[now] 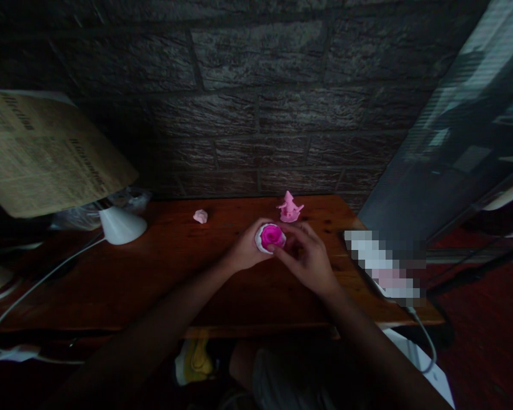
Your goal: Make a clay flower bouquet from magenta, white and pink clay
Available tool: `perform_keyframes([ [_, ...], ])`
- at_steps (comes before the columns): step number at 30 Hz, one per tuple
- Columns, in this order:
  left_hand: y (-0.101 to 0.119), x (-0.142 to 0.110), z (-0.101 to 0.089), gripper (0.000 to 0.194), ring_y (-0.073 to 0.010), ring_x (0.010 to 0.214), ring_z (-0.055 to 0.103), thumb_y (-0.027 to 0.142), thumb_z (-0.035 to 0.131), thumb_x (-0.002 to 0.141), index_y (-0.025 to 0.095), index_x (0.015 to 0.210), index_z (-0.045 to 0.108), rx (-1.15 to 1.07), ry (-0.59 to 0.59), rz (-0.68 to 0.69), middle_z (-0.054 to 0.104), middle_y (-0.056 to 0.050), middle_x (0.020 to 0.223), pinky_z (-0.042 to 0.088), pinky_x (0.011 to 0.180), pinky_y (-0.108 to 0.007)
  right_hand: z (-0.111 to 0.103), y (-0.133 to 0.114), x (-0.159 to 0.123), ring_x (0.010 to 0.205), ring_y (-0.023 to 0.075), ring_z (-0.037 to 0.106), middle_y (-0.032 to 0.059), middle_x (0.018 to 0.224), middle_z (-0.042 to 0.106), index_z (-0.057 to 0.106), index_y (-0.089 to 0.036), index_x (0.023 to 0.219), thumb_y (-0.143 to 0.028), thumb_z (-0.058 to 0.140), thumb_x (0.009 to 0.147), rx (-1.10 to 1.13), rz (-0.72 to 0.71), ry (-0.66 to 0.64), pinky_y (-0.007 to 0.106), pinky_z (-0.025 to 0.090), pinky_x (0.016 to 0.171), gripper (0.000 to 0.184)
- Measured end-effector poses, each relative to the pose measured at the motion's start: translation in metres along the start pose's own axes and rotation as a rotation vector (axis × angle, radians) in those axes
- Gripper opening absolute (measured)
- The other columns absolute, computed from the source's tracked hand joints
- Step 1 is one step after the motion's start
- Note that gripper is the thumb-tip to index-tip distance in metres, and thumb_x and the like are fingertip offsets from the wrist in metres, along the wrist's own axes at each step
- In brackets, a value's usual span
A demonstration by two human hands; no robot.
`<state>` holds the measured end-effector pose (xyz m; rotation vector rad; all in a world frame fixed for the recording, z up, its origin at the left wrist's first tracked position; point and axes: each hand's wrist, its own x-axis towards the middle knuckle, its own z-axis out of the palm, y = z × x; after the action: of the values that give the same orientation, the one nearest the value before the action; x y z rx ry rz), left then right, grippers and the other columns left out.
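Over the middle of the wooden table (162,267), a magenta rose-like flower (271,234) with a white outer rim faces up toward me. My left hand (247,246) is wrapped around its left side and underside. From the right, my right hand (308,253) has its thumb at the flower's front edge and its fingers at the far right rim. Whatever lies below the rim is hidden by the hands. Just behind them stands a pink figure (289,208) with a pointed top and arm-like side parts. A small pale pink lump (200,216) rests farther left.
At left is a lamp with a newspaper-print shade (47,154) and white base (122,225); its cord crosses the table. A blurred-out flat device (382,267) with a cable lies at the right edge. A dark brick wall (256,102) rises behind the table.
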<state>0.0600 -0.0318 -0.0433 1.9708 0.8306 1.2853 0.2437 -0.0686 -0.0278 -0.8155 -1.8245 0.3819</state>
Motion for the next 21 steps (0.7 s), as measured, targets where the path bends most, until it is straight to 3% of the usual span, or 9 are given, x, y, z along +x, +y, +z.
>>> perform_keyframes([
  [5, -0.0004, 0.0003, -0.0009, 0.057, -0.0229, 0.102, 0.064, 0.022, 0.083, 0.066, 0.019, 0.116, 0.054, 0.032, -0.022, 0.013, 0.066, -0.009, 0.114, 0.050, 0.090, -0.037, -0.0002, 0.0046, -0.0005, 0.090, 0.0226, 0.065, 0.0088, 0.111, 0.062, 0.066, -0.026, 0.124, -0.028, 0.072, 0.087, -0.081, -0.037, -0.005, 0.041, 0.058, 0.080, 0.037],
  [9, -0.0015, 0.0007, 0.0004, 0.061, -0.0230, 0.102, 0.064, 0.025, 0.086, 0.064, 0.020, 0.116, 0.054, -0.016, -0.033, -0.042, 0.066, -0.009, 0.114, 0.050, 0.090, -0.037, -0.0013, 0.0025, 0.0005, 0.079, 0.0182, 0.065, 0.0071, 0.108, 0.062, 0.067, -0.025, 0.119, -0.028, 0.072, 0.086, -0.042, -0.002, 0.018, 0.038, 0.059, 0.077, 0.033],
  [12, -0.0038, 0.0010, 0.0010, 0.060, -0.0226, 0.102, 0.064, 0.027, 0.087, 0.063, 0.020, 0.113, 0.055, -0.059, -0.010, -0.082, 0.066, -0.008, 0.113, 0.050, 0.089, -0.037, -0.0011, 0.0006, 0.0007, 0.070, 0.0143, 0.062, 0.0056, 0.106, 0.062, 0.067, -0.025, 0.118, -0.027, 0.071, 0.086, -0.011, 0.027, 0.027, 0.035, 0.059, 0.072, 0.032],
  [21, -0.0012, 0.0031, 0.0017, 0.060, -0.0224, 0.102, 0.064, 0.026, 0.089, 0.062, 0.019, 0.110, 0.053, -0.074, 0.079, -0.109, 0.066, -0.008, 0.112, 0.049, 0.092, -0.035, 0.0017, -0.0029, -0.0001, 0.070, 0.0152, 0.063, 0.0076, 0.106, 0.063, 0.067, -0.023, 0.115, -0.022, 0.070, 0.087, -0.052, -0.018, 0.058, 0.031, 0.056, 0.065, 0.029],
])
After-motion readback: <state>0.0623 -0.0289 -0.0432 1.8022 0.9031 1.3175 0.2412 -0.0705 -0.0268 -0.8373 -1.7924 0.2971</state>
